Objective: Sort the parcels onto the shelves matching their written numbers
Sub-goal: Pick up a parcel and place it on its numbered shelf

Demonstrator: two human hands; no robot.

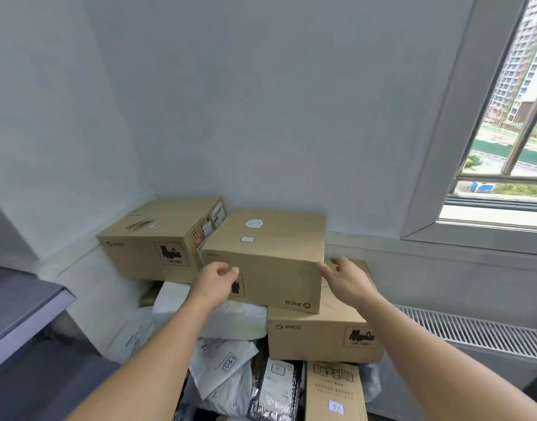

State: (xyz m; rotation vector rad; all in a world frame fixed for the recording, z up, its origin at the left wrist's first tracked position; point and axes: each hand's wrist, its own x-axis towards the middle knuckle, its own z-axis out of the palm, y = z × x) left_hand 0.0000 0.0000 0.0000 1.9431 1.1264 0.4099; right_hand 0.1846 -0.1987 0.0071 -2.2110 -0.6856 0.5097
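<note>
Both hands are at the top box [262, 253], neither gripping it. The left hand [215, 278] is in front of the box's front-left face, fingers loosely curled and holding nothing; contact can't be confirmed. The right hand [344, 278] is spread wide at the front-right corner, fingertips at or just off the edge. The top box sits in the middle of the parcel pile against the wall, partly on a lower box [319, 338] and partly on soft white bags [230, 317], with a third box [151, 238] just beside it at back left.

Likely step: a two-handed lift. The uneven, soft support means that if one side is pulled first, the box could tilt or skid and drag the bags down onto the bag marked 03 [227, 363] and the narrow carton [335, 390]. With only palms on the smooth cardboard, it could slip. The small label on top is unreadable, so the box could end up on the wrong shelf if its number isn't checked. No numbered shelves are in view, only a grey surface [24, 302] at left.
</note>
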